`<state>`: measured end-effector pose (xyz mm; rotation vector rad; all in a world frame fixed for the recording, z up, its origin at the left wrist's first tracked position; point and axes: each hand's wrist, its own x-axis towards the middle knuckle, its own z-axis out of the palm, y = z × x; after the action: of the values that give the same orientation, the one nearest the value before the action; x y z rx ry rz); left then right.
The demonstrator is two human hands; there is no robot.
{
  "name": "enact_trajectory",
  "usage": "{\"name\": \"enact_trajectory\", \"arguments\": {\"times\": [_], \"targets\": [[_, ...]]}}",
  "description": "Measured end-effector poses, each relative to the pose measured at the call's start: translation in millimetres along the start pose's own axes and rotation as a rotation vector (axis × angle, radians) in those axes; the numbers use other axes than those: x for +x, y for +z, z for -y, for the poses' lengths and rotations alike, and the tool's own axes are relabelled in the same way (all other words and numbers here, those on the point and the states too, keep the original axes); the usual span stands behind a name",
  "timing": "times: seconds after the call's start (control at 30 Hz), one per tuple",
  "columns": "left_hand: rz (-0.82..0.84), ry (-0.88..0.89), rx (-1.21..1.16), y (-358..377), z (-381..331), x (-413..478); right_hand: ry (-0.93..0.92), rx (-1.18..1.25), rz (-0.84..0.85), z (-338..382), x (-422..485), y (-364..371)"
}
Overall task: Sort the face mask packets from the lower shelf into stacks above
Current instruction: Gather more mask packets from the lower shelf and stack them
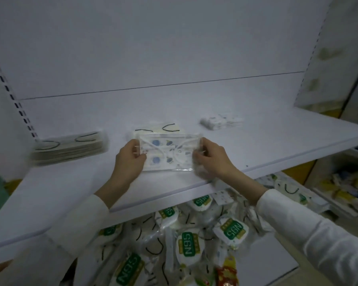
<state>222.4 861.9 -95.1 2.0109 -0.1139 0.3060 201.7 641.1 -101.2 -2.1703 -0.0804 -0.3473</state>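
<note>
- The lower shelf [267,259] holds a loose heap of face mask packets [189,244]. Many are printed "N95" in green, and some show black ear loops.
- The white upper shelf [60,193] carries three stacks. A left stack [70,147] has black loops, a middle stack [163,129] lies just behind the hands, and a right stack [221,121] of patterned packets lies well apart.
- The left hand [130,157] and right hand [211,157] each pinch one short end of a clear packet [167,153] with blue dots. It lies flat at the upper shelf; whether it touches is unclear.
- A white back panel [153,48] rises behind, with a slotted upright [15,100] at the left.
- Blurred yellow and blue goods [343,186] sit on neighbouring shelves to the right.
</note>
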Motion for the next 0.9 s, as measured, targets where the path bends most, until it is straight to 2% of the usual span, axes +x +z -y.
{"name": "enact_trajectory", "arguments": {"times": [0.17,0.33,0.5,0.67,0.9], "targets": [[0.139,0.038,-0.020,65,-37,20,0.035,-0.024,-0.107,-42,3,-73],[0.187,0.079,-0.055,128,-74,27,0.046,-0.005,-0.163,-80,13,-142],[0.139,0.102,-0.063,188,-113,32,0.024,0.003,-0.172,-118,32,-205],[0.061,0.057,-0.077,243,-145,34,0.035,0.124,-0.111,-155,61,-259],[-0.086,-0.016,-0.070,268,-165,55,0.040,0.327,-0.017,-175,119,-283]]}}
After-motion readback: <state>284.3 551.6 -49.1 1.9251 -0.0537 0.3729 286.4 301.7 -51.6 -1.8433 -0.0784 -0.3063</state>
